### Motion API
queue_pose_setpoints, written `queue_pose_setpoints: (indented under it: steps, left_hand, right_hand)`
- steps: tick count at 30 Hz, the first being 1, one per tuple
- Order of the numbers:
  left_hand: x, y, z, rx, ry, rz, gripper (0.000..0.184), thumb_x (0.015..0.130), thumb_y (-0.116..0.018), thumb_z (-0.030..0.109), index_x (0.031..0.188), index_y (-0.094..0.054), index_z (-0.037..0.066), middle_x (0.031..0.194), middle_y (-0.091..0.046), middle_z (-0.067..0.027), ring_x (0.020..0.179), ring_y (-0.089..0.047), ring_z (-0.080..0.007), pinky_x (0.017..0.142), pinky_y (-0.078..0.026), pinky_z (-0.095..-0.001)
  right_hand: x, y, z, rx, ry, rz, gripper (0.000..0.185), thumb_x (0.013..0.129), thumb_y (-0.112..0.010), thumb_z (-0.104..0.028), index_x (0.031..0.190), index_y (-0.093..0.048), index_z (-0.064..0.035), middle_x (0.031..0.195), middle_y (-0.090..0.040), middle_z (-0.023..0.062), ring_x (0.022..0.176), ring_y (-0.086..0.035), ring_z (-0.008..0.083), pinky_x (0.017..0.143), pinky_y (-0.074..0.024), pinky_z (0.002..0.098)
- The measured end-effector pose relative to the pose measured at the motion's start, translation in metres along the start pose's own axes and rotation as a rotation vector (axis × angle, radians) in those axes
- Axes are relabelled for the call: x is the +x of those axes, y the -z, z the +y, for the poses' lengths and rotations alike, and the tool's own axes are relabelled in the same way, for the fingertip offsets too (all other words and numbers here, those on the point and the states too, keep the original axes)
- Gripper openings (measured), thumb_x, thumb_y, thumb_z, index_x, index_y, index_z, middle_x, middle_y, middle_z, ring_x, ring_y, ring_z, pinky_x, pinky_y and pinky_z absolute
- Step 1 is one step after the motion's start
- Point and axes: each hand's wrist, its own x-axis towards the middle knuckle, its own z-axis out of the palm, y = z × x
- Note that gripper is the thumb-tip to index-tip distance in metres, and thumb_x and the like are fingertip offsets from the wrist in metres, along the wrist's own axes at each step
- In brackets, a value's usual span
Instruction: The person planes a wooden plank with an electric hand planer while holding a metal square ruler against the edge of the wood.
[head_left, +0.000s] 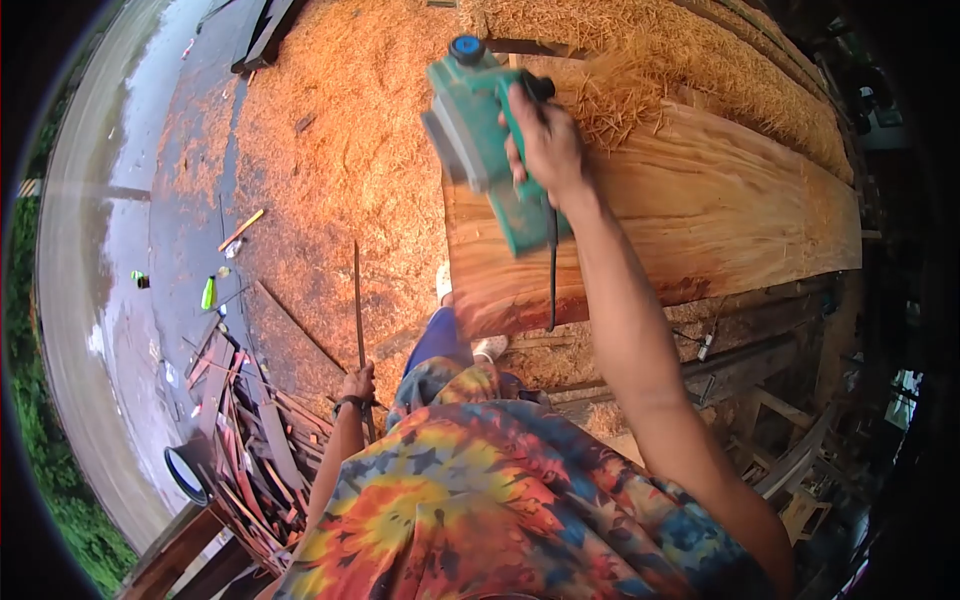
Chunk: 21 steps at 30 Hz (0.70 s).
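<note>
My right hand (550, 150) is wrapped round the handle of a green electric planer (487, 130) with a blue knob. The planer is over the left end of a wide wooden slab (690, 220); whether its sole touches the wood I cannot tell. A black power cord (553, 280) hangs from its rear. Low on the left, my left hand (360, 385) is closed round a long, thin dark stick (358, 290), which points away from me. A dark band circles that wrist.
Orange shavings (340, 130) cover the ground, with a heap (640, 75) along the slab's far side. Scrap wood strips (255, 430) are piled at lower left beside a black-rimmed round container (187, 475). Timber beams (740, 365) lie along the slab's near side.
</note>
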Motion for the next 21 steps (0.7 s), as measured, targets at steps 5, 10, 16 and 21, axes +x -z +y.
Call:
queue_pose_setpoints:
  steps: [5,10,16,21]
  left_hand:
    - [-0.009,0.002,0.0,-0.029,0.015,-0.038,0.058,0.092,-0.057,0.055,0.099,-0.066,-0.002,0.063,-0.058,-0.01,0.052,-0.06,-0.025,0.049,-0.055,-0.0428]
    - [0.027,0.005,-0.046,0.127,-0.065,-0.091,0.058,0.093,-0.055,0.056,0.099,-0.065,-0.001,0.066,-0.059,-0.0121,0.054,-0.062,-0.0266,0.05,-0.058,-0.0455]
    - [0.033,-0.002,-0.093,0.31,-0.233,-0.138,0.056,0.093,-0.054,0.056,0.09,-0.065,0.001,0.065,-0.059,-0.0104,0.053,-0.061,-0.0256,0.05,-0.056,-0.0424]
    - [0.001,-0.007,-0.073,0.221,-0.017,-0.13,0.051,0.093,-0.056,0.055,0.074,-0.061,0.008,0.055,-0.053,-0.0044,0.047,-0.055,-0.0212,0.045,-0.044,-0.0392]
  right_hand:
    - [0.03,0.004,-0.001,0.075,0.012,-0.039,0.068,0.095,-0.051,-0.067,0.098,-0.057,0.0007,0.059,-0.052,0.0032,0.045,-0.05,0.0108,0.043,-0.0426,0.0263]
    - [-0.055,-0.002,0.007,0.142,-0.04,-0.049,0.063,0.097,-0.049,-0.064,0.097,-0.057,-0.0011,0.056,-0.051,0.0026,0.041,-0.047,0.0105,0.041,-0.0401,0.0257]
    - [-0.229,-0.021,0.029,0.195,-0.156,-0.041,0.027,0.1,-0.057,-0.028,0.087,-0.056,-0.0036,0.061,-0.053,0.0038,0.05,-0.052,0.0127,0.046,-0.0413,0.0325]
    - [-0.303,-0.036,0.036,0.006,-0.1,-0.107,0.036,0.099,-0.061,-0.036,0.1,-0.057,-0.0003,0.068,-0.062,0.0109,0.062,-0.065,0.0248,0.056,-0.0486,0.0375]
